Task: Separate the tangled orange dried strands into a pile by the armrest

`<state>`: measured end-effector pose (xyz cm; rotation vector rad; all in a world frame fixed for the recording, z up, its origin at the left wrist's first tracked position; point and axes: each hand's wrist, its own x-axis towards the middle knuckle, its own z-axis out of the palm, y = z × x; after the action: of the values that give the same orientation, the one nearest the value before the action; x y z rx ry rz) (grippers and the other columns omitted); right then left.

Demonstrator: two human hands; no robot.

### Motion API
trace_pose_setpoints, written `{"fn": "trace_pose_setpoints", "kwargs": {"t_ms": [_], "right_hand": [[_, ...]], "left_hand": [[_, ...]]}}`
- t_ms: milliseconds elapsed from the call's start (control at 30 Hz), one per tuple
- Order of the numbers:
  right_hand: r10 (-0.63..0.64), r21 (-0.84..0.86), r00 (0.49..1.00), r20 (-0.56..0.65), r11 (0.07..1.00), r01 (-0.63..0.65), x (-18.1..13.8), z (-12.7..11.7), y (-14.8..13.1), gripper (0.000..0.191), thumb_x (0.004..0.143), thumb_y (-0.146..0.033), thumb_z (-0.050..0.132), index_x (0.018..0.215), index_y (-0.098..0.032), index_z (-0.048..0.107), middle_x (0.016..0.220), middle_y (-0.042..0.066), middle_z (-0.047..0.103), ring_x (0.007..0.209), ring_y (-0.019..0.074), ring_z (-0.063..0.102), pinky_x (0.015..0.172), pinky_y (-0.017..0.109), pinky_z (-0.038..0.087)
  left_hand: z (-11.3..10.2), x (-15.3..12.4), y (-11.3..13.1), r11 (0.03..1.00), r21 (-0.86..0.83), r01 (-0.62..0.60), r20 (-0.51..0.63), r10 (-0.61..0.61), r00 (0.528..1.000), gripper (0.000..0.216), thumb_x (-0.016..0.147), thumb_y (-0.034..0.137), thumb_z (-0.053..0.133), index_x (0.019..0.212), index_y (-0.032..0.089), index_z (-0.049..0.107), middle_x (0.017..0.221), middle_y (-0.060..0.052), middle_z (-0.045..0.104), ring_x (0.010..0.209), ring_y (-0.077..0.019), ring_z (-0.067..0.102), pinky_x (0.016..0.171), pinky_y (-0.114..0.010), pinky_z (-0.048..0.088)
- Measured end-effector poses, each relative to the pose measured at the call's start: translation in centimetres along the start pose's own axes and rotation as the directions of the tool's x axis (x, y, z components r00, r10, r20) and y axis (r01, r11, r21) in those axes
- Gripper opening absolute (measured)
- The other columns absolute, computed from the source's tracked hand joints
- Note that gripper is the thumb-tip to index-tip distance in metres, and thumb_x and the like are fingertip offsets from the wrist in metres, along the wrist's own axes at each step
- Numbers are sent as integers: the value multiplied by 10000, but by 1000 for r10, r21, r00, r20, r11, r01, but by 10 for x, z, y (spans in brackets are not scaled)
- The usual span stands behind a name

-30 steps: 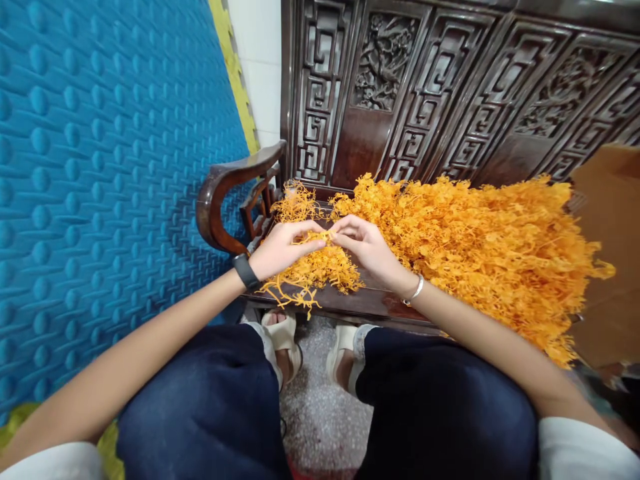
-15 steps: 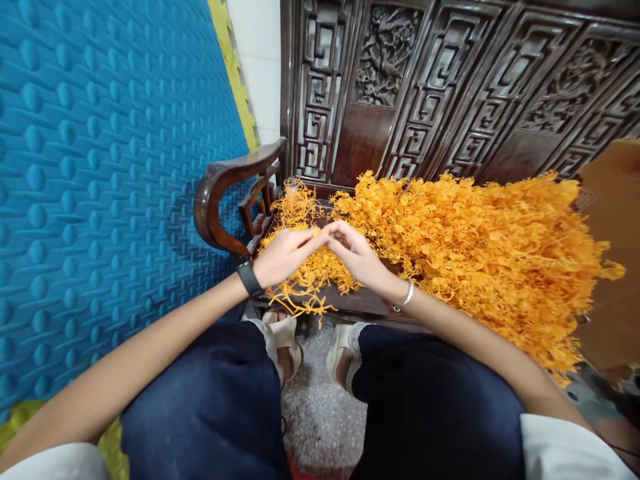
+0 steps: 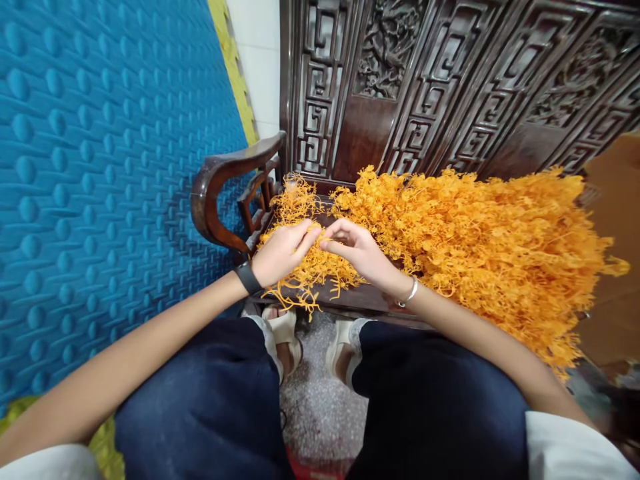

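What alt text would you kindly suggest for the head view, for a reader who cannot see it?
The person's left hand and right hand pinch orange sprigs together over a carved dark wooden bench, beside a large orange pile. A blue foam mat stands at left.

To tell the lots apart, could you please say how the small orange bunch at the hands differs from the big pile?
The small bunch is thin and loose, strands hanging over the seat edge; the big pile is dense and larger. The left hand and right hand pinch the small bunch; neither grips the big pile. Both are orange, branching sprigs.
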<state>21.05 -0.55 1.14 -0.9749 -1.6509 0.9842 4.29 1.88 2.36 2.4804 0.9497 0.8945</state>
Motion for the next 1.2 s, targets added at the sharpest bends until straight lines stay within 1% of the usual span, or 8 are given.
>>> {"fn": "trace_pose_setpoints", "kwargs": {"t_ms": [167, 300, 533, 667, 867, 967, 1067, 1200], "right_hand": [[-116, -203, 991, -62, 974, 101, -4, 3, -1, 64, 793, -207, 542, 805, -172, 491, 791, -1, 533, 740, 101, 508, 719, 261, 411], [-135, -388, 988, -73, 916, 96, -6, 5, -9, 49, 787, -190, 528, 789, -175, 482, 757, -3, 549, 698, 107, 510, 680, 262, 393], [-37, -282, 997, 75, 958, 57, -4, 5, -12, 75, 825, -227, 483, 779, -170, 472, 728, -13, 511, 672, 91, 474, 657, 248, 382], [-10, -211, 997, 72, 977, 25, -1, 7, -11, 89, 819, -238, 490, 768, -169, 463, 714, -18, 491, 656, 88, 454, 634, 245, 367], [-20, -193, 997, 69, 981, 33, 1, 7, -15, 97, 819, -226, 482, 746, -173, 445, 668, -38, 433, 612, 77, 391, 605, 235, 331], [-26, -216, 997, 70, 976, 40, 0, 7, -19, 106, 825, -223, 470, 739, -179, 427, 669, -39, 420, 616, 79, 381, 600, 232, 322], [-41, -314, 995, 86, 947, 66, -2, 6, -23, 125, 844, -220, 437, 728, -187, 402, 654, -43, 398, 602, 82, 365, 591, 235, 306], [-43, -437, 987, 155, 893, 107, -4, 3, -25, 180, 857, -223, 409, 687, -195, 355, 621, -47, 363, 574, 84, 331, 581, 243, 282]], "left_hand": [[5, 1, -1, 984, 175, 15, -35, -9, 999, 248, 917, 246, 347, 694, 177, 430, 538, 27, 427, 490, -119, 423, 544, -259, 263], [5, 0, 0, 945, 323, 51, -78, -27, 997, 260, 930, 271, 330, 747, 164, 481, 578, -7, 525, 532, -140, 510, 532, -257, 273], [1, -4, -1, 851, 524, 27, -66, 9, 998, 269, 941, 281, 295, 836, 149, 505, 685, -57, 621, 603, -177, 599, 507, -264, 288], [0, -4, -1, 811, 584, 26, -94, 36, 995, 268, 945, 280, 281, 863, 145, 497, 720, -62, 637, 607, -166, 610, 490, -252, 290], [-2, -2, 2, 759, 651, 17, -103, 67, 992, 264, 945, 252, 266, 890, 129, 493, 744, -77, 630, 602, -172, 608, 460, -262, 276], [-3, -1, 2, 714, 700, -34, -78, 124, 989, 247, 930, 199, 270, 862, 130, 497, 739, -82, 616, 641, -182, 614, 475, -269, 316], [-3, -1, 1, 666, 739, -106, -36, 196, 980, 234, 909, 156, 281, 828, 138, 500, 722, -74, 597, 685, -179, 615, 515, -266, 362], [-2, -1, 1, 666, 731, -148, -13, 230, 973, 208, 902, 159, 301, 836, 145, 498, 719, -64, 585, 687, -173, 606, 535, -259, 380]]}}
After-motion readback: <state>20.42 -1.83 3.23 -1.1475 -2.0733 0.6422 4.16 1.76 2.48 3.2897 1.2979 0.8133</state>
